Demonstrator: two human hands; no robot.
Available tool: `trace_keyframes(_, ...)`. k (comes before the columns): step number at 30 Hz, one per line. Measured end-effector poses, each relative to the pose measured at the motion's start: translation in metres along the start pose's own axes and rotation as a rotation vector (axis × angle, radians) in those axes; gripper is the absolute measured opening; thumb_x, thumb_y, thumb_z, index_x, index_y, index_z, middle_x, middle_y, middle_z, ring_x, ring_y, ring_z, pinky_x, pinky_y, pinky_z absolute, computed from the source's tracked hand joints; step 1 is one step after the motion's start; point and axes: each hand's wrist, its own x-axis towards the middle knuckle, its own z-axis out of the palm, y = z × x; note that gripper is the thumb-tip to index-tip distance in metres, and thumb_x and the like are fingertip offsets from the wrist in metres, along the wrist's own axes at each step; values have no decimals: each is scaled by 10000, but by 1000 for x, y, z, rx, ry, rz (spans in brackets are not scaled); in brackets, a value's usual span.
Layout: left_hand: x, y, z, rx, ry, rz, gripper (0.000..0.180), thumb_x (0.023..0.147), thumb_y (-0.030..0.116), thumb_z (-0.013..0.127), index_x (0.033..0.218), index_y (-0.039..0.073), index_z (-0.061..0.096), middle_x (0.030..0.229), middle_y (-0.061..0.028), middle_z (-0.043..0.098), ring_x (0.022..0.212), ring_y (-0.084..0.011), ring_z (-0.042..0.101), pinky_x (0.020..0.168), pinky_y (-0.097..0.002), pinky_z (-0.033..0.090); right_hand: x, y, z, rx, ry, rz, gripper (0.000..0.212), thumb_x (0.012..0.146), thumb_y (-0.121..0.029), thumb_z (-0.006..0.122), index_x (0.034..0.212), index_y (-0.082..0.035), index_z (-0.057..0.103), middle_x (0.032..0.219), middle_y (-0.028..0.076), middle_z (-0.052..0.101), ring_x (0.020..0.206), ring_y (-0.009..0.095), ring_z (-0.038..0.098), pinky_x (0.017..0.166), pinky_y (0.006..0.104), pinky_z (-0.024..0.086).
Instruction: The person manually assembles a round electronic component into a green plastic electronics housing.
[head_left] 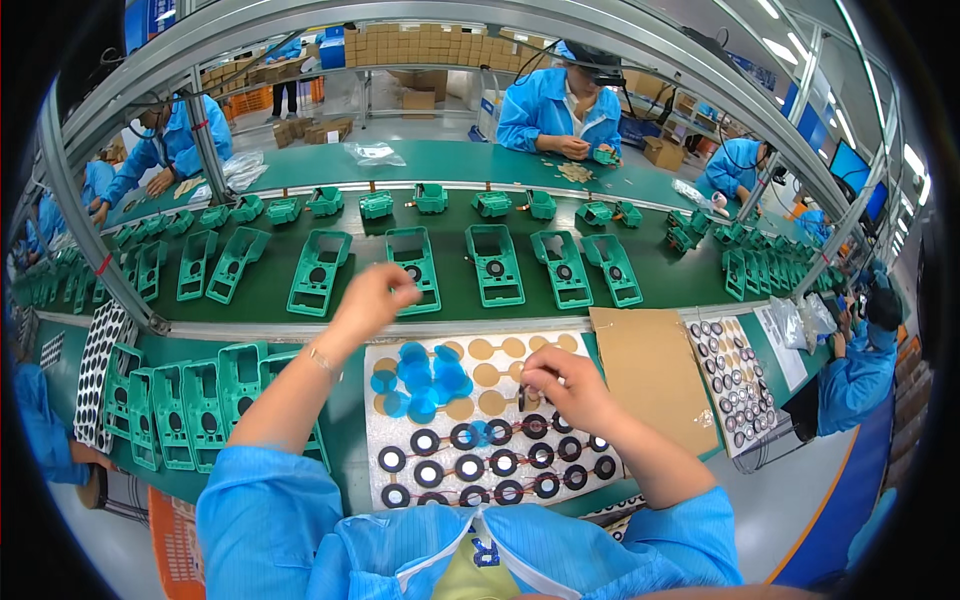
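My left hand [372, 302] reaches over the conveyor belt beside a green plastic housing [407, 243] that has a round black speaker in it. Its fingers are curled together, and whatever they may hold is hidden. My right hand [572, 388] pinches a dark round speaker [522, 398], seen nearly edge-on, above a white foam sheet [379, 428]. Rows of black ring-shaped speakers [469, 467] with white centres and reddish wires lie on the near part of that sheet. Translucent blue discs [418, 373] are heaped over tan round cutouts at its far left.
More green housings [495, 265] stand along the dark green belt [270, 290], with smaller green parts behind. Several housings [170, 410] lean together at my left. Brown cardboard [655, 375] and another speaker sheet [738, 400] lie at right. Co-workers [560, 110] sit across the line. Metal posts [205, 140] frame the bench.
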Motion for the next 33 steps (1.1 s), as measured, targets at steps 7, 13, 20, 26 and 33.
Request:
trace_keyframes(7,-96,79,8,-925,-560,-116,349,836,177,618,1096,-17,489,868,-53,585,691,-95,543,574,-208,449,26,-47,27,493,38,-91,69,894,-78,505,904,-10,499,765,47,592,705,89,563,662,224,467)
trace_keyframes(13,-98,69,2,-1195,-456,-180,271,814,99,629,1035,10,500,854,-54,582,730,-105,567,583,-216,466,33,-47,25,168,-134,-322,424,792,-98,637,1193,-81,501,1007,70,492,889,155,507,787,277,434)
trace_keyframes(20,-99,63,0,-1245,-342,-113,249,800,90,645,1001,18,518,922,-65,598,785,-109,572,708,-245,477,29,-48,42,-91,-41,-403,513,716,-101,691,1198,-105,515,1011,99,485,944,251,480,801,327,425)
trace_keyframes(26,-98,54,-7,-1078,-356,-181,171,820,113,623,953,6,611,836,-44,608,749,-90,544,692,-222,441,30,-48,39,-329,-19,-471,495,698,-45,691,1166,-72,532,1019,112,489,913,256,503,752,314,463)
trace_keyframes(33,-98,51,-10,-951,-364,-174,114,830,88,601,891,-4,627,827,-27,605,747,-72,523,683,-214,430,29,-51,42,-466,-45,-546,537,666,-17,685,1173,-61,515,1009,114,496,883,268,498,714,338,471)
